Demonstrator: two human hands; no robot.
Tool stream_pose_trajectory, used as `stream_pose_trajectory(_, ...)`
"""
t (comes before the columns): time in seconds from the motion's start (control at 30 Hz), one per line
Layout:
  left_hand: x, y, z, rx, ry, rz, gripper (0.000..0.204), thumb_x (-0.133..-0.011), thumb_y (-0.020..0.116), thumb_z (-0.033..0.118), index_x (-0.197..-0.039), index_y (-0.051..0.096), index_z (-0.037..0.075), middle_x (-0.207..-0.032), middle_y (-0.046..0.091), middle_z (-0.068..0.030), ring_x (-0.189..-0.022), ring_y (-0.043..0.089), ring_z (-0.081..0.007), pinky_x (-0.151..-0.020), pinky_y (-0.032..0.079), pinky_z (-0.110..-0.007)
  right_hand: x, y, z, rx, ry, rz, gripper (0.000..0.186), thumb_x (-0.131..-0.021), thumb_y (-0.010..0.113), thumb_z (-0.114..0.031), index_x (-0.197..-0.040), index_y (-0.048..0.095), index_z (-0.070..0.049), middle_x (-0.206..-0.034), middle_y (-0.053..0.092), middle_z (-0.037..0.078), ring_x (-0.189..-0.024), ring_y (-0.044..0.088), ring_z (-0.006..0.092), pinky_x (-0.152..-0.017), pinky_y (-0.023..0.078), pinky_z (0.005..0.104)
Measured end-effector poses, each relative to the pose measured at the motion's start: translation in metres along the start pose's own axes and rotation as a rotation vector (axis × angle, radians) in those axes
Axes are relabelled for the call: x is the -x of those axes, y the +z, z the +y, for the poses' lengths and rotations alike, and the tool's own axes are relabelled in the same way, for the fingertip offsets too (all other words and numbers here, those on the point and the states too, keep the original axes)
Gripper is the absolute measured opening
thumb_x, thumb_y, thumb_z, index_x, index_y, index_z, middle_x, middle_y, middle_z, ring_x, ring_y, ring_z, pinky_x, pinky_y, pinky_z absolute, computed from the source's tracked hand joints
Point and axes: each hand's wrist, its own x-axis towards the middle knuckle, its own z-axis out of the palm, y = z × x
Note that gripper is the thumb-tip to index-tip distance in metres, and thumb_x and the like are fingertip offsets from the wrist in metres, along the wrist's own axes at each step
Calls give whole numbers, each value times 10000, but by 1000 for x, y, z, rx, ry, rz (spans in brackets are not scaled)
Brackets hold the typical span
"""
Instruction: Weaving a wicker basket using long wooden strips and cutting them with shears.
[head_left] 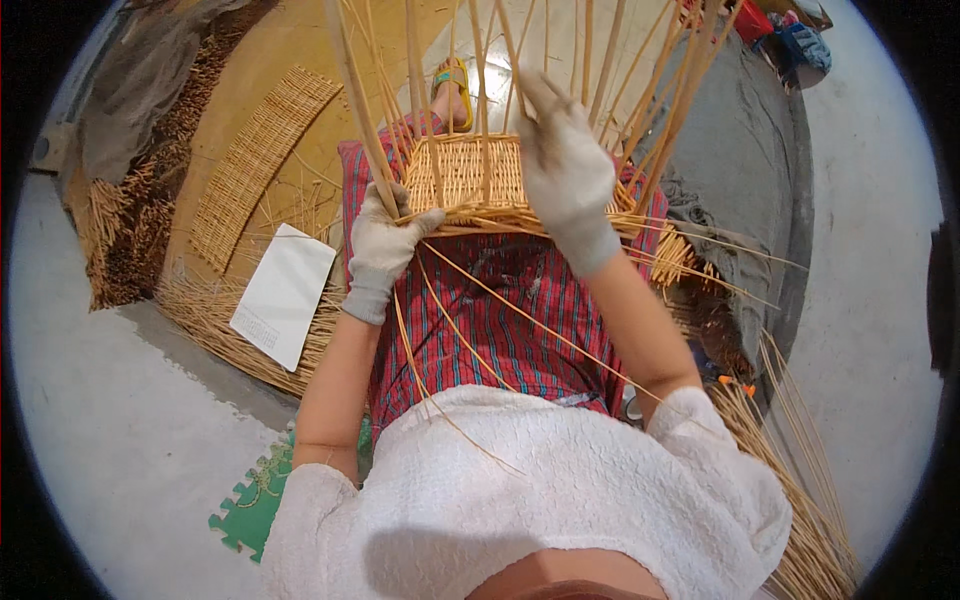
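A half-woven wicker basket [462,168] rests on my lap, with several tall upright stakes [413,70] rising from its edges. My left hand [385,240], in a pale work glove, is closed on the basket's near left corner, around the foot of a thick stake, its thumb along the woven edge. Raised over the basket's right part is my right hand [568,175], gloved too; motion smears its fingers, which are close to an upright stake, and whether they grip it does not show. Loose weaving rods [520,310] trail from the near edge toward my body.
A curved woven panel [262,165] and a white flat board [284,296] lie to the left. Bundles of rods lie at far left [150,215] and lower right [790,490]. Grey cloth [735,160] covers the right side. Long stakes stick up around my hands.
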Motion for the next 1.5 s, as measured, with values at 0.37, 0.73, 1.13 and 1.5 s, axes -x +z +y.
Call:
stream_pose_trajectory(0.37, -2, -6, 0, -122, 8, 48, 552, -647, 893, 301, -985, 517, 78, -792, 511, -1, -709, 511, -130, -669, 482, -274, -48, -67, -15, -224, 63, -529, 591, -850, 613, -220, -1390, 437, -57, -1020, 641, 236, -870, 651, 377, -764, 538, 443)
stream_pose_trajectory(0.73, -4, -1, 3, -244, 45, 19, 631, -654, 889, 344, -1066, 513, 48, -878, 547, -35, -780, 556, -148, -715, 498, -286, -35, -18, 11, 71, -254, -194, 619, -823, 617, -200, -1393, 420, -62, -1190, 590, 219, -959, 644, 372, -793, 550, 405)
stream_pose_trajectory(1.13, -2, -2, 21, -393, 32, -12, 782, -642, 849, 489, -1175, 508, 29, -1030, 666, -139, -941, 654, -289, -843, 499, -372, -5, -33, 11, -340, -9, 91, 371, -859, 638, -65, -1227, 593, -42, -1026, 657, 164, -941, 662, 279, -806, 524, 347)
stream_pose_trajectory(1.5, 29, 37, 53, -1084, 864, -63, 792, -721, 761, 313, -1422, 421, 174, -1293, 527, -82, -1244, 465, -253, -1104, 305, -407, 77, -83, -8, 288, -82, -147, 752, -755, 748, -454, -1338, 523, -34, -1357, 520, 153, -1304, 431, 349, -1109, 274, 518)
